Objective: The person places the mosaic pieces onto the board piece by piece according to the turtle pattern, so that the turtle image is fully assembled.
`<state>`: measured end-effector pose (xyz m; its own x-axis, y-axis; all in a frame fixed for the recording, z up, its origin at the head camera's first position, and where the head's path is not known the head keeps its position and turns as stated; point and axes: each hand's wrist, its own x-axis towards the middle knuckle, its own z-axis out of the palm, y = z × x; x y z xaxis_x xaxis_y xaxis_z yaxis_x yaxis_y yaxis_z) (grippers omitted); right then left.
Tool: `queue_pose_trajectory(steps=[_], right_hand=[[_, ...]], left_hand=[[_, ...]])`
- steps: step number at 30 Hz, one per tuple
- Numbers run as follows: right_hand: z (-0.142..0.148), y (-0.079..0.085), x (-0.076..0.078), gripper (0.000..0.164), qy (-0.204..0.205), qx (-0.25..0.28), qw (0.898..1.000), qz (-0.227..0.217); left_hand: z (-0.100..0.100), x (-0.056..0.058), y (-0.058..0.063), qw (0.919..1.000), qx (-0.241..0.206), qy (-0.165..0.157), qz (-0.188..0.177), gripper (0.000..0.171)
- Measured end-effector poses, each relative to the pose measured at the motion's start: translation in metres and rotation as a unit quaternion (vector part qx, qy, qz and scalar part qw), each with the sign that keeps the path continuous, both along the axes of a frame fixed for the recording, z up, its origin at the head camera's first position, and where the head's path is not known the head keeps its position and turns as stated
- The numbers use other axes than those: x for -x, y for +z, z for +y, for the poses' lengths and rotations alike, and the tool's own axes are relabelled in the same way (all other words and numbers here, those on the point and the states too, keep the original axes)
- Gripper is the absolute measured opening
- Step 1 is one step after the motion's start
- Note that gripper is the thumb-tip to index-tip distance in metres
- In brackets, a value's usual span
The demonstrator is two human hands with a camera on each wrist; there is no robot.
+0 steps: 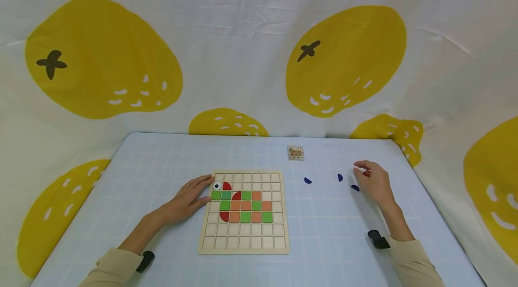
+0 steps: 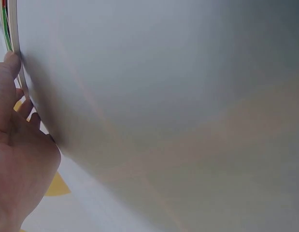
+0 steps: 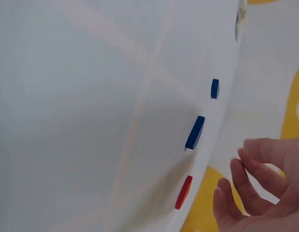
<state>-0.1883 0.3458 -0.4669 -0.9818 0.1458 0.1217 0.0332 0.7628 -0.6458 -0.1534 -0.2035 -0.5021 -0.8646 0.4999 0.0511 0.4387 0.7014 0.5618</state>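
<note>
My left hand (image 1: 190, 199) rests by the left edge of a square wooden grid board (image 1: 244, 251), fingers extended and touching its rim. On the board, green tiles (image 1: 225, 206), orange tiles (image 1: 245, 206), red quarter-round tiles (image 1: 224, 217) and a round eye tile (image 1: 217, 186) fill several cells. At the right, my right hand (image 1: 374, 182) hovers over the table with loosely bent fingers and holds nothing. Beneath it lies a red piece (image 3: 183, 192), apart from the fingertips. Close by is a dark blue half-round piece (image 1: 355, 188).
Two more blue half-round pieces lie on the table, one at centre right (image 1: 340, 177) and one nearer the board (image 1: 308, 180). A small square picture card (image 1: 296, 153) lies near the back edge. A white curtain with yellow fruit shapes (image 1: 346, 62) hangs behind the table.
</note>
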Motion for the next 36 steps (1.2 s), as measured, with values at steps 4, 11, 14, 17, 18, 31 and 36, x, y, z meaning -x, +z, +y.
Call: queue_pose_trajectory(steps=[4, 11, 14, 17, 18, 31, 36], right_hand=[[0.007, -0.004, 0.003, 0.030, -0.017, -0.007, 1.000, -0.012], [0.013, -0.008, 0.009, 0.033, -0.034, -0.018, 0.998, -0.041], [0.015, -0.008, 0.009, 0.035, -0.028, -0.022, 0.998, -0.056], [0.018, -0.009, 0.009, 0.037, -0.018, -0.031, 0.997, -0.069], [0.018, -0.009, 0.009, 0.037, -0.013, -0.035, 0.997, -0.070], [0.025, -0.018, 0.013, 0.028, -0.003, -0.043, 0.996, -0.072], [0.029, -0.023, 0.015, 0.021, -0.002, -0.039, 0.998, -0.056]], left_hand=[[0.000, 0.000, 0.000, 1.0000, 0.000, -0.001, -0.001, 0.061], [0.000, 0.000, -0.002, 1.0000, 0.002, -0.001, -0.001, 0.062], [-0.001, 0.000, -0.001, 1.0000, 0.001, 0.000, -0.002, 0.062], [-0.001, 0.000, 0.000, 1.0000, -0.002, -0.001, -0.001, 0.062], [-0.001, 0.001, 0.000, 1.0000, -0.002, -0.001, -0.001, 0.062], [0.000, 0.000, -0.001, 1.0000, 0.002, 0.003, -0.003, 0.062], [-0.001, 0.001, 0.000, 1.0000, 0.003, 0.002, -0.003, 0.062]])
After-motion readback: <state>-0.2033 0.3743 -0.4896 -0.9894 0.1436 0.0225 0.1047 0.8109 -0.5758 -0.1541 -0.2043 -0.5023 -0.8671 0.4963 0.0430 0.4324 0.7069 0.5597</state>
